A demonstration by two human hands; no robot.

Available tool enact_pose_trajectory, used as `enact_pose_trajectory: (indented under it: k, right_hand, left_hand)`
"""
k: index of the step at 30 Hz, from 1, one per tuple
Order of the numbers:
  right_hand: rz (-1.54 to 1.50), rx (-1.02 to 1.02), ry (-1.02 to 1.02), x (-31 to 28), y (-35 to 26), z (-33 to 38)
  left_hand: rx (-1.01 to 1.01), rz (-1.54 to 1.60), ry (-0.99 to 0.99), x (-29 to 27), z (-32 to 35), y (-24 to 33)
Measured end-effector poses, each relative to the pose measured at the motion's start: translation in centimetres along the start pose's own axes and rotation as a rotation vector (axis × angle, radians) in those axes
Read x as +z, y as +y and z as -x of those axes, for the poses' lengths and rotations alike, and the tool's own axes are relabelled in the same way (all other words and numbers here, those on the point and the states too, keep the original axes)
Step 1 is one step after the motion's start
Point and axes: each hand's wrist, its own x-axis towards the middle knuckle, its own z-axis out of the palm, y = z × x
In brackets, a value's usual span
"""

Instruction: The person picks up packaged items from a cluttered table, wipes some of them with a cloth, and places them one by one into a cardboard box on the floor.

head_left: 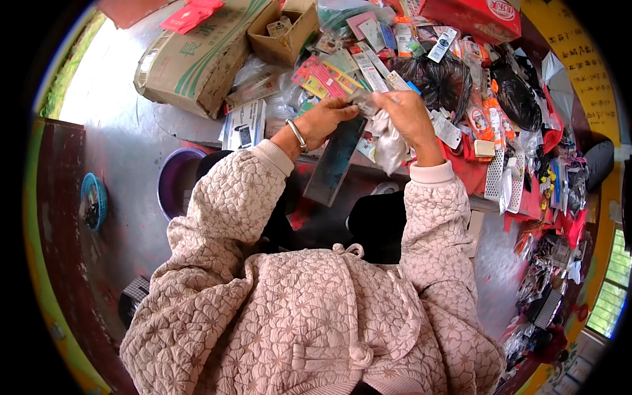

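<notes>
In front of me, over the near edge of the heap, both hands are raised close together. My left hand, with a silvery bangle at its wrist, pinches the greyish upper end of a crumpled whitish bag, which looks like thin plastic or cloth. My right hand is closed round the bag's other side, and its loose part hangs below the fingers. A long, flat dark blue-green panel with a clear edge slants down beneath my left hand. Whether that hand also holds it, I cannot tell.
Packaged small goods lie heaped ahead, with a black plastic bag among them. A large cardboard box, a small open carton and a red box stand behind. A purple basin and a blue basket are at left.
</notes>
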Motion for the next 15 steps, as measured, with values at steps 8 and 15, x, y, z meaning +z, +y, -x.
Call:
enact_pose_trajectory:
  k: [8,15]
  right_hand:
    - [0.126,-0.624,0.403,3.3,-4.8,2.9]
    - [0.439,-0.555,0.663,1.8,-2.0,0.2]
  left_hand:
    - [0.037,0.168,-0.022,-0.7,-0.8,-1.2]
    - [0.079,-0.475,-0.209,-1.2,0.2,-0.2]
